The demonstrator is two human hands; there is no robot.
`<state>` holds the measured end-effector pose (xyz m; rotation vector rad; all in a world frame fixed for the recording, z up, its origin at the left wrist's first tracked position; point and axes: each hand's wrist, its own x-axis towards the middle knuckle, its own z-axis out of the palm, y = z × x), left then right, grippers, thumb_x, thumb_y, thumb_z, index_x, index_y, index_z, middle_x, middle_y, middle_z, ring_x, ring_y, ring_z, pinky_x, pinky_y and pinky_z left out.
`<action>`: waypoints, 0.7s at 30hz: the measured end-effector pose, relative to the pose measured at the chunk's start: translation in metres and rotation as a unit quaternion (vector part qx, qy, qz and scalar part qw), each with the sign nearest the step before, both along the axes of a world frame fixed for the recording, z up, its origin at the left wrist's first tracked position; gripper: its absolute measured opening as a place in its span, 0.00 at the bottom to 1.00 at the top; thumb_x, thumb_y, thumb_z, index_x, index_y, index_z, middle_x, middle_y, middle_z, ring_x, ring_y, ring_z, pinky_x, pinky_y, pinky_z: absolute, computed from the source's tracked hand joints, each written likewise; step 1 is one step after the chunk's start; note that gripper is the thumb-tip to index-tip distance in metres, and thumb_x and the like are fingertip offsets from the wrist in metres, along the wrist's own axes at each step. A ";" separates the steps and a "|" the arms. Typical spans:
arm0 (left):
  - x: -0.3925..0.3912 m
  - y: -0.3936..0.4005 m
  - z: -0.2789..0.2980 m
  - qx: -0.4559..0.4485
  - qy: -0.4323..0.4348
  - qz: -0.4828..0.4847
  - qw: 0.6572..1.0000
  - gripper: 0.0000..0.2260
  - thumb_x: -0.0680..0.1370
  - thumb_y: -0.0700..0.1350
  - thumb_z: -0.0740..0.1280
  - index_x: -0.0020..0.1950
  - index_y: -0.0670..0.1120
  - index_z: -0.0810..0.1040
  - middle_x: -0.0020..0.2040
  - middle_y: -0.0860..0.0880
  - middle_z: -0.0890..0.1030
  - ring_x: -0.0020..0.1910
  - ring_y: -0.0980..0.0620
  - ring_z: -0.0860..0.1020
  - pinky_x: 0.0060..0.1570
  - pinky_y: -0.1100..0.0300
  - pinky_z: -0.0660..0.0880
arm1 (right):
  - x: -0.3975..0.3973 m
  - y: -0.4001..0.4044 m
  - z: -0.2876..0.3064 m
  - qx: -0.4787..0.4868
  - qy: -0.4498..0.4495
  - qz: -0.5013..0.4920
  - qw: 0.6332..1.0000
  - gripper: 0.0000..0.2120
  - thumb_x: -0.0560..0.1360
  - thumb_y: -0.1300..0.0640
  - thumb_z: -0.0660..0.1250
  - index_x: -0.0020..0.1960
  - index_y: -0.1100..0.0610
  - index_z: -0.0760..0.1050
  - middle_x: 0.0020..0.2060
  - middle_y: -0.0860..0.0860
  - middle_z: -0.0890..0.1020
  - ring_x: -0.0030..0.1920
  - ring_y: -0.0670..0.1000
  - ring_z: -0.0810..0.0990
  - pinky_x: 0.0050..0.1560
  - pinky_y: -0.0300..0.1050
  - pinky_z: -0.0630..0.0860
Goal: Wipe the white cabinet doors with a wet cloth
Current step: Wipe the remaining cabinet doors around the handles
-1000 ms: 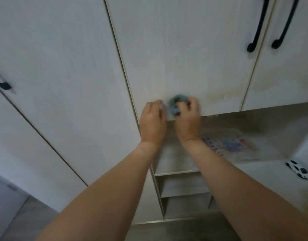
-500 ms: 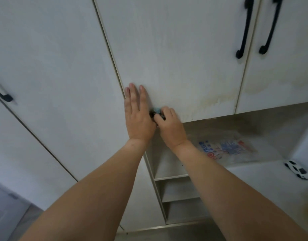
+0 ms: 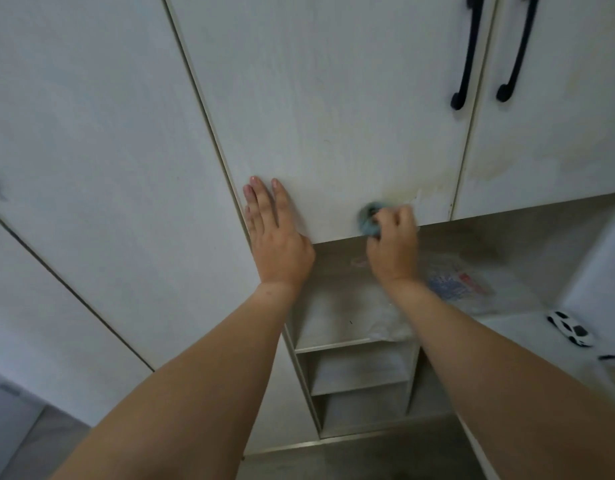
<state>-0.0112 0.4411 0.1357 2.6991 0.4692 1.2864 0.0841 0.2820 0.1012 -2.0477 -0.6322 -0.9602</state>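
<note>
Pressing the door (image 3: pixel 334 116) near its lower left corner, left hand (image 3: pixel 276 237) is lying flat, fingers straight; right hand (image 3: pixel 392 244) is gripping the cloth (image 3: pixel 370 221) at the bottom edge.

Four white cabinet doors (image 3: pixel 327 98), three black handles (image 3: pixel 467 53), two hands (image 3: pixel 278 244), one cloth (image 3: pixel 370 220), one toy car (image 3: pixel 571 329)

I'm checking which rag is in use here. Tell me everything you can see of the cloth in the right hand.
The cloth is a small wad of blue-green fabric, bunched up and blurred, so weave and wetness cannot be told. The right hand grips it, fingers curled round it, and presses it against the middle white cabinet door, near that door's bottom edge beside a yellowish stain. Only the part left of the fingers shows.
</note>
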 end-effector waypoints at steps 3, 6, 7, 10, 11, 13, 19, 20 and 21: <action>0.007 -0.016 -0.001 -0.003 0.019 0.009 1.000 0.42 0.71 0.42 0.66 0.81 0.39 0.48 0.80 0.33 0.45 0.79 0.33 0.42 0.77 0.39 0.48 | 0.004 0.002 0.019 0.095 0.025 -0.062 0.993 0.12 0.64 0.70 0.67 0.46 0.63 0.72 0.48 0.62 0.73 0.44 0.60 0.74 0.41 0.49 0.74; 0.014 -0.030 -0.003 -0.028 0.018 0.012 0.999 0.43 0.72 0.45 0.67 0.81 0.39 0.47 0.80 0.32 0.44 0.79 0.32 0.41 0.76 0.36 0.48 | 0.002 0.007 -0.003 -0.107 -0.108 0.045 0.987 0.09 0.68 0.67 0.60 0.48 0.60 0.68 0.44 0.60 0.73 0.43 0.59 0.72 0.32 0.51 0.72; 0.016 -0.032 -0.003 -0.029 0.019 0.016 0.999 0.44 0.72 0.46 0.67 0.81 0.39 0.47 0.79 0.32 0.44 0.79 0.32 0.41 0.76 0.36 0.48 | 0.010 -0.006 -0.010 -0.160 -0.125 0.078 0.976 0.09 0.69 0.67 0.58 0.48 0.60 0.67 0.44 0.60 0.72 0.43 0.59 0.72 0.30 0.51 0.72; 0.020 -0.033 -0.002 -0.034 0.027 0.030 0.999 0.45 0.72 0.47 0.67 0.81 0.38 0.45 0.79 0.31 0.43 0.78 0.31 0.40 0.76 0.35 0.48 | 0.036 -0.043 -0.001 -0.069 -0.057 -0.016 0.996 0.13 0.66 0.69 0.68 0.49 0.61 0.70 0.47 0.61 0.73 0.45 0.61 0.73 0.36 0.54 0.77; 0.021 -0.037 -0.001 -0.041 0.024 0.029 0.998 0.45 0.72 0.47 0.67 0.81 0.38 0.46 0.79 0.31 0.43 0.78 0.31 0.41 0.76 0.36 0.48 | 0.039 -0.047 0.010 0.004 -0.023 -0.061 0.998 0.13 0.67 0.68 0.69 0.49 0.62 0.71 0.48 0.61 0.72 0.46 0.60 0.74 0.40 0.54 0.78; 0.026 -0.051 0.003 -0.026 0.022 0.011 0.999 0.44 0.71 0.46 0.67 0.81 0.37 0.47 0.79 0.30 0.44 0.78 0.31 0.42 0.76 0.35 0.48 | 0.036 -0.037 0.037 0.121 0.001 -0.098 0.988 0.11 0.69 0.68 0.66 0.51 0.62 0.72 0.51 0.61 0.72 0.49 0.57 0.74 0.47 0.47 0.78; 0.044 -0.081 0.018 0.061 0.039 -0.027 0.997 0.42 0.72 0.47 0.64 0.81 0.39 0.48 0.80 0.35 0.46 0.80 0.36 0.43 0.75 0.34 0.47 | 0.039 -0.038 0.033 -0.123 -0.149 0.003 0.981 0.09 0.71 0.66 0.67 0.50 0.60 0.72 0.46 0.61 0.74 0.45 0.59 0.73 0.32 0.48 0.73; 0.045 -0.078 0.019 0.063 0.045 -0.023 0.997 0.42 0.72 0.46 0.63 0.81 0.39 0.47 0.81 0.36 0.44 0.80 0.37 0.42 0.75 0.34 0.46 | 0.045 -0.054 0.028 -0.120 -0.132 -0.011 0.984 0.10 0.70 0.67 0.68 0.49 0.61 0.72 0.46 0.61 0.74 0.45 0.61 0.74 0.32 0.51 0.75; 0.045 -0.075 0.020 0.066 0.050 -0.021 0.996 0.42 0.72 0.46 0.63 0.81 0.39 0.46 0.81 0.37 0.43 0.80 0.38 0.41 0.75 0.34 0.46 | 0.050 -0.070 0.030 -0.082 -0.103 -0.040 0.990 0.11 0.69 0.68 0.69 0.49 0.62 0.72 0.47 0.62 0.75 0.45 0.62 0.75 0.33 0.52 0.78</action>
